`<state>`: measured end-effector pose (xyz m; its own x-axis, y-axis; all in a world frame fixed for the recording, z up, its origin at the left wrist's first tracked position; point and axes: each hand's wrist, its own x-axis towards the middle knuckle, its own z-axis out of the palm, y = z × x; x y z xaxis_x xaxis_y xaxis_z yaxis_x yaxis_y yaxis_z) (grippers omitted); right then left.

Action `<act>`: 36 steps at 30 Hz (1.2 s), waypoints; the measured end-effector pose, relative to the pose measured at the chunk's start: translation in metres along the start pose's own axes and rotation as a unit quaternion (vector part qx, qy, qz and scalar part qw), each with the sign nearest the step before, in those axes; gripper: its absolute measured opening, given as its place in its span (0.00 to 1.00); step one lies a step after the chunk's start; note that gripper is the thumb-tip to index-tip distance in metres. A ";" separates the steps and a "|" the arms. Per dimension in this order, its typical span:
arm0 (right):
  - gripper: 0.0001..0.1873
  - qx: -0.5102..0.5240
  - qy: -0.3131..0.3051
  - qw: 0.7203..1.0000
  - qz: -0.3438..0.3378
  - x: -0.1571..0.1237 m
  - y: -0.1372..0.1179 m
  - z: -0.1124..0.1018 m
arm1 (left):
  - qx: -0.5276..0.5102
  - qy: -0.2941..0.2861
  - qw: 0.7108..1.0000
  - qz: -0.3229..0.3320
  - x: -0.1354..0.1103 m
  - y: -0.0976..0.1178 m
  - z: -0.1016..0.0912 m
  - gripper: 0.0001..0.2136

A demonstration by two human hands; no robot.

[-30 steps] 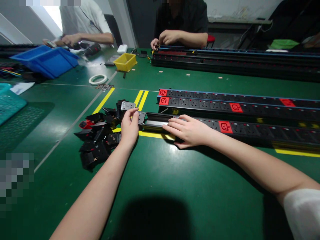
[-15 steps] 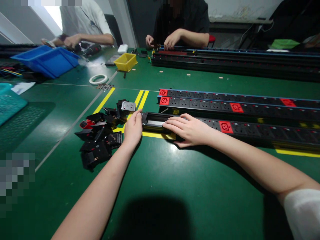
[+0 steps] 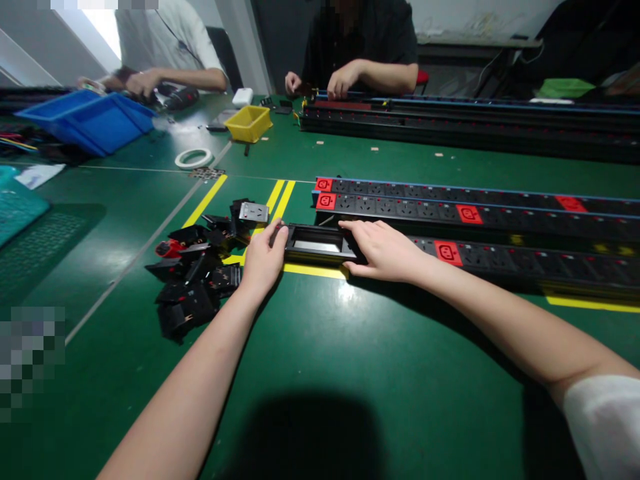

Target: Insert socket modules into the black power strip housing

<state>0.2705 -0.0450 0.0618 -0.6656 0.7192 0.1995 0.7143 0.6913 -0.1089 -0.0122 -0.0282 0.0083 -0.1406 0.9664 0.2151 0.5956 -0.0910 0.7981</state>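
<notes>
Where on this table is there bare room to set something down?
The table between the forearms, in front of the nearest socket strip, is bare. Another band, dotted with pale scraps, lies between the rear socket strip and the black rails opposite. Left of the left hand is crowded: black parts lie heaped.

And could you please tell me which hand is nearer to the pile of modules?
Left: the left hand is at the left end of the nearest black strip, just right of the pile of modules; the right hand lies farther right, across that strip.
</notes>
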 end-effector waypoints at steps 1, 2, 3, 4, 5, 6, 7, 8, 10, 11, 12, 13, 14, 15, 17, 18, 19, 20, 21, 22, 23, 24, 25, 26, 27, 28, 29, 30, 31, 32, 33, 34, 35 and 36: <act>0.40 0.000 -0.002 1.000 0.001 0.000 0.000 0.000 | 0.003 0.001 1.000 0.002 0.000 0.000 0.000 0.31; 0.40 0.000 -0.002 1.000 0.000 0.000 0.000 -0.001 | 0.006 0.002 1.000 0.002 0.000 -0.001 0.000 0.31; 0.40 -0.001 -0.002 1.000 -0.001 0.000 0.000 -0.001 | 0.008 0.002 1.000 0.002 0.000 -0.001 0.000 0.31; 0.40 -0.002 -0.001 1.000 -0.001 0.000 0.000 -0.001 | 0.011 0.002 1.000 0.000 0.000 -0.002 0.000 0.30; 0.40 -0.002 -0.001 1.000 -0.001 0.000 0.000 -0.001 | 0.012 0.002 1.000 -0.001 0.001 -0.002 0.000 0.30; 0.40 -0.002 -0.001 1.000 -0.001 0.000 0.000 -0.001 | 0.013 0.002 1.000 -0.001 0.001 -0.002 0.000 0.30; 0.40 -0.002 -0.002 1.000 0.000 0.000 0.000 -0.001 | 0.013 0.003 1.000 0.001 0.001 -0.002 0.000 0.30; 0.40 -0.002 -0.003 1.000 0.000 0.000 0.000 -0.001 | 0.012 0.003 1.000 0.002 0.001 -0.002 0.000 0.29; 0.40 0.001 -0.004 1.000 0.000 0.000 0.000 0.000 | 0.014 0.003 1.000 0.005 0.001 -0.002 0.000 0.29; 0.40 0.002 -0.004 1.000 -0.001 0.000 0.000 -0.001 | 0.015 0.002 1.000 0.006 0.001 -0.002 0.000 0.29; 0.40 0.004 -0.003 1.000 -0.001 0.000 0.000 -0.001 | 0.017 0.001 1.000 0.006 0.000 -0.002 0.000 0.29; 0.40 0.005 -0.003 1.000 -0.002 0.000 0.000 -0.001 | 0.017 0.001 1.000 0.005 0.000 -0.002 0.000 0.29; 0.40 0.004 -0.003 1.000 -0.002 0.000 0.000 -0.001 | 0.016 0.001 1.000 0.005 0.000 -0.002 0.000 0.29; 0.39 0.004 -0.003 1.000 -0.002 0.000 0.000 -0.001 | 0.014 0.001 1.000 0.006 0.000 -0.002 0.000 0.29; 0.39 0.002 -0.005 1.000 -0.001 0.000 0.000 -0.002 | 0.013 0.000 1.000 0.008 0.000 -0.002 0.000 0.30; 0.39 0.001 -0.005 1.000 -0.001 0.000 0.000 -0.002 | 0.013 -0.001 1.000 0.010 0.000 -0.002 0.000 0.30; 0.39 0.000 -0.006 1.000 -0.001 0.000 0.000 -0.002 | 0.013 -0.001 1.000 0.012 0.000 -0.003 0.000 0.30; 0.39 -0.001 -0.006 1.000 -0.002 0.000 0.000 -0.002 | 0.014 -0.001 1.000 0.013 0.000 -0.003 0.000 0.30; 0.39 -0.001 -0.005 1.000 -0.004 0.000 0.000 -0.001 | 0.014 0.001 1.000 0.014 0.000 -0.003 0.000 0.29; 0.39 -0.002 -0.005 1.000 -0.005 0.000 0.000 -0.001 | 0.017 0.002 1.000 0.013 0.000 -0.003 0.000 0.29; 0.39 -0.001 -0.005 1.000 -0.005 0.000 0.000 -0.001 | 0.021 0.002 1.000 0.011 0.000 -0.003 -0.001 0.29; 0.39 0.000 -0.004 1.000 -0.004 0.000 0.000 -0.001 | 0.026 0.002 1.000 0.008 0.000 -0.003 -0.001 0.29; 0.39 0.002 -0.005 1.000 -0.003 0.000 0.001 -0.001 | 0.031 -0.001 0.999 0.009 -0.001 -0.002 -0.001 0.29; 0.39 0.003 -0.006 1.000 -0.001 0.000 0.000 -0.001 | 0.037 -0.008 0.999 0.017 -0.002 -0.001 0.000 0.29; 0.39 0.004 -0.006 1.000 0.001 0.000 0.000 -0.001 | 0.044 -0.017 0.998 0.030 -0.003 0.001 0.000 0.30; 0.39 0.004 -0.007 1.000 0.002 0.000 0.000 -0.001 | 0.053 -0.027 0.997 0.046 -0.004 0.003 0.001 0.30; 0.39 0.003 -0.008 1.000 0.002 0.000 0.000 -0.001 | 0.062 -0.036 0.996 0.060 -0.005 0.004 0.002 0.31; 0.39 0.002 -0.008 1.000 0.002 0.000 0.000 -0.001 | 0.071 -0.044 0.994 0.071 -0.006 0.006 0.003 0.31; 0.39 0.001 -0.009 1.000 0.002 0.000 0.000 -0.001 | 0.076 -0.048 0.993 0.076 -0.007 0.007 0.004 0.31; 0.39 0.000 -0.009 1.000 0.001 0.000 -0.001 -0.001 | 0.077 -0.050 0.993 0.078 -0.008 0.008 0.005 0.31; 0.39 0.000 -0.008 1.000 0.001 0.000 -0.001 -0.002 | 0.072 -0.052 0.993 0.079 -0.009 0.009 0.006 0.30; 0.39 0.001 -0.008 1.000 0.001 0.000 -0.001 -0.002 | 0.065 -0.052 0.993 0.082 -0.009 0.010 0.007 0.29; 0.39 0.001 -0.008 1.000 0.000 0.000 -0.001 -0.002 | 0.056 -0.049 0.994 0.084 -0.009 0.010 0.007 0.27; 0.39 0.001 -0.008 1.000 -0.001 0.000 -0.001 -0.002 | 0.046 -0.040 0.995 0.082 -0.010 0.010 0.007 0.25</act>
<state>0.2700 -0.0455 0.0637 -0.6699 0.7191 0.1845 0.7130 0.6925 -0.1102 0.0008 -0.0366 0.0098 0.0249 0.9570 0.2891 0.6758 -0.2292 0.7005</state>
